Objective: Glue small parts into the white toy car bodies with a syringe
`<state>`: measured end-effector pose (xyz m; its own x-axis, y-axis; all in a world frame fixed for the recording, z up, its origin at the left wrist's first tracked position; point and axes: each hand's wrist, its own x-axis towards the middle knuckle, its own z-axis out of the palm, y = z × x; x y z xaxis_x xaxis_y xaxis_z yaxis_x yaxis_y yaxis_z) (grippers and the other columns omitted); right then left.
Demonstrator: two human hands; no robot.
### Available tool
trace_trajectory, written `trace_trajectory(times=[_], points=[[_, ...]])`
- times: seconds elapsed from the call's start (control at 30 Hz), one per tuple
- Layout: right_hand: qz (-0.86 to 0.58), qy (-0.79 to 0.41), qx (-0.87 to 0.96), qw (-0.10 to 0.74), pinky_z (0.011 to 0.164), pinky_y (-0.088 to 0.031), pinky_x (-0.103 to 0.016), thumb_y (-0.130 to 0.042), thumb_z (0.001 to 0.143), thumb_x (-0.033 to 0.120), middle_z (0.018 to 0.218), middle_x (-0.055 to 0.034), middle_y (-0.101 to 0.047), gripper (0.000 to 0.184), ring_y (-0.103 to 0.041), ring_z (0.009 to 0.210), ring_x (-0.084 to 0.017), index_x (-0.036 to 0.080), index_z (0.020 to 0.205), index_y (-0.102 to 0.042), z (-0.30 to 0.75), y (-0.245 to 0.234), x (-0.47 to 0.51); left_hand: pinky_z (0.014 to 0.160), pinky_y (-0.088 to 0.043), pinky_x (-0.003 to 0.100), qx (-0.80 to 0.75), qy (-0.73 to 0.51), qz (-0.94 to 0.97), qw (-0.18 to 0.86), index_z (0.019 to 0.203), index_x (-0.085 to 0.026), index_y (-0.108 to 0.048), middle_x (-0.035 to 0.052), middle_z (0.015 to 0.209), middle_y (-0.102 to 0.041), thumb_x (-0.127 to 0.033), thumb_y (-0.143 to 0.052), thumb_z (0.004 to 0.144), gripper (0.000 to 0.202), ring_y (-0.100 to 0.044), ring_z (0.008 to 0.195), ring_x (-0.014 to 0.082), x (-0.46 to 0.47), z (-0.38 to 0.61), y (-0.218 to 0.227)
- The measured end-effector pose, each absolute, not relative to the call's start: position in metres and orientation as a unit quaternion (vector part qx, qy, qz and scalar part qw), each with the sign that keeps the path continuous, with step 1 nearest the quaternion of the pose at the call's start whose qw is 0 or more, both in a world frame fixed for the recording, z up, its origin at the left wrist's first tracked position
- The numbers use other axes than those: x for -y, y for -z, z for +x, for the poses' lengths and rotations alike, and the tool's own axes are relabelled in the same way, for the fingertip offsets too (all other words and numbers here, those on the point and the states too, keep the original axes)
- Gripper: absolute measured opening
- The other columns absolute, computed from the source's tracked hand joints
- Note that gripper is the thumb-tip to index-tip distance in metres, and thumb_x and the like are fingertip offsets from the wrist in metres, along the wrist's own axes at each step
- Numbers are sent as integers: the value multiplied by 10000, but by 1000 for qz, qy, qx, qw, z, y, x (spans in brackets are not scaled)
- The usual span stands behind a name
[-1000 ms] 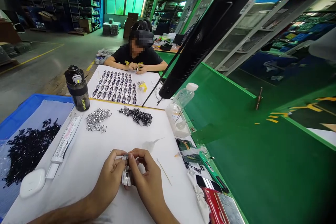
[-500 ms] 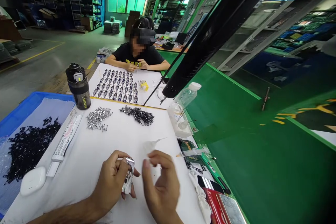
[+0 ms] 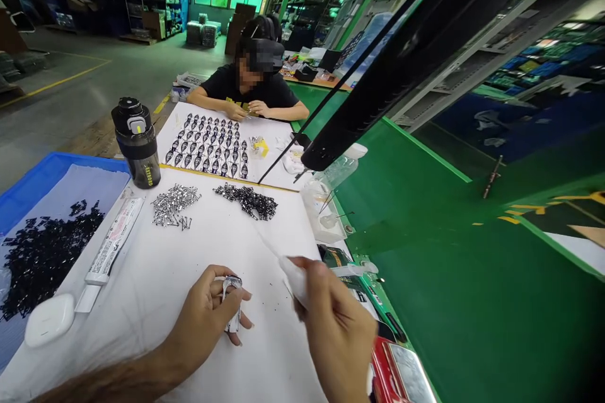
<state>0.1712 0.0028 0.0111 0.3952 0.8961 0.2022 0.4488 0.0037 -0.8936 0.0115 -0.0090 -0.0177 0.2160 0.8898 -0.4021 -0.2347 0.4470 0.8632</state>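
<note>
My left hand (image 3: pixel 205 312) is closed around a small shiny silver metal part (image 3: pixel 232 305), held upright above the white tabletop; the fingers cover some of it. My right hand (image 3: pixel 335 321) grips a small translucent white squeeze bottle (image 3: pixel 297 280) with a thin pointed tip aimed up and left. The bottle is slightly blurred and apart from the silver part. Beyond my hands lie a pile of silver screw-like pins (image 3: pixel 174 204) and a pile of small black parts (image 3: pixel 248 200).
Left are a blue tray (image 3: pixel 57 164) of black pieces, a glue-like tube (image 3: pixel 113 242), a white case (image 3: pixel 50 320) and a drink bottle (image 3: pixel 138 145). A person (image 3: pixel 248 85) sits opposite behind rows of dark parts (image 3: pixel 208 145). A black arm (image 3: pixel 359 119) overhangs; a red box (image 3: pixel 385 368) stands right.
My right hand has taken up the white squeeze bottle from the table and moved right with it. My left hand has turned the silver part slightly.
</note>
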Motion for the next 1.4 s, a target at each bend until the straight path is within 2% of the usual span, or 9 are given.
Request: trace_trajectory(times=[0.1, 0.17, 0.23, 0.33, 0.43, 0.57, 0.87, 1.2, 1.4], points=[[-626, -104, 490, 597, 555, -442, -254, -689, 858, 422, 628, 19, -544, 272, -534, 581, -133, 198, 730, -603, 170, -26, 7, 546, -548, 265, -473, -401, 348, 703, 1068, -191, -519, 77, 999, -663, -467, -666, 872, 370, -705, 756, 177, 12, 11, 19], [-532, -130, 515, 659, 525, -426, -241, -716, 843, 281, 608, 51, -475, 281, -486, 545, -109, 212, 699, -485, 167, -26, 8, 575, -556, 276, -470, -400, 346, 707, 1092, -199, -512, 71, 1008, -664, -457, -702, 851, 401, -708, 778, 182, 12, 10, 20], [-457, -183, 547, 677, 490, -396, -231, -660, 871, 160, 573, 68, -403, 338, -441, 507, -91, 211, 661, -400, 163, -19, 8, 583, -556, 279, -470, -399, 338, 711, 1113, -205, -500, 65, 1008, -669, -445, -747, 815, 455, -705, 772, 179, 13, 10, 21], [-435, -191, 587, 656, 472, -365, -232, -609, 878, 73, 570, 58, -388, 343, -421, 504, -84, 193, 625, -411, 161, -6, 11, 578, -547, 279, -474, -397, 327, 714, 1120, -207, -492, 62, 1012, -673, -435, -789, 773, 511, -698, 755, 173, 12, 11, 20], [-453, -192, 603, 628, 464, -375, -241, -603, 895, 110, 566, 49, -414, 318, -433, 495, -91, 193, 624, -459, 160, 0, 18, 588, -543, 281, -478, -395, 324, 715, 1116, -205, -496, 64, 1014, -680, -434, -792, 771, 509, -696, 771, 177, 11, 12, 18], [-558, -178, 568, 578, 446, -372, -241, -601, 933, 262, 559, 30, -495, 335, -463, 470, -97, 197, 613, -523, 152, -7, 24, 579, -540, 282, -484, -393, 321, 713, 1117, -202, -496, 65, 997, -687, -439, -788, 772, 510, -692, 773, 183, 10, 12, 15], [-646, -167, 504, 548, 463, -391, -263, -582, 919, 535, 523, 13, -541, 462, -461, 450, -113, 205, 596, -591, 139, -15, 25, 563, -539, 272, -486, -396, 316, 712, 1101, -198, -515, 62, 973, -692, -437, -771, 789, 469, -692, 764, 181, 10, 10, 14], [-684, -173, 495, 507, 433, -344, -259, -606, 888, 561, 499, 17, -512, 483, -443, 444, -108, 194, 576, -571, 146, -9, 27, 556, -543, 274, -496, -392, 322, 704, 1102, -201, -523, 69, 972, -708, -430, -751, 800, 443, -698, 765, 190, 10, 10, 13], [-685, -163, 485, 519, 461, -383, -272, -619, 890, 526, 521, 5, -561, 434, -491, 466, -124, 192, 612, -621, 145, -6, 28, 563, -542, 274, -498, -389, 317, 707, 1110, -201, -520, 67, 978, -706, -432, -759, 794, 458, -697, 783, 193, 10, 9, 11]])
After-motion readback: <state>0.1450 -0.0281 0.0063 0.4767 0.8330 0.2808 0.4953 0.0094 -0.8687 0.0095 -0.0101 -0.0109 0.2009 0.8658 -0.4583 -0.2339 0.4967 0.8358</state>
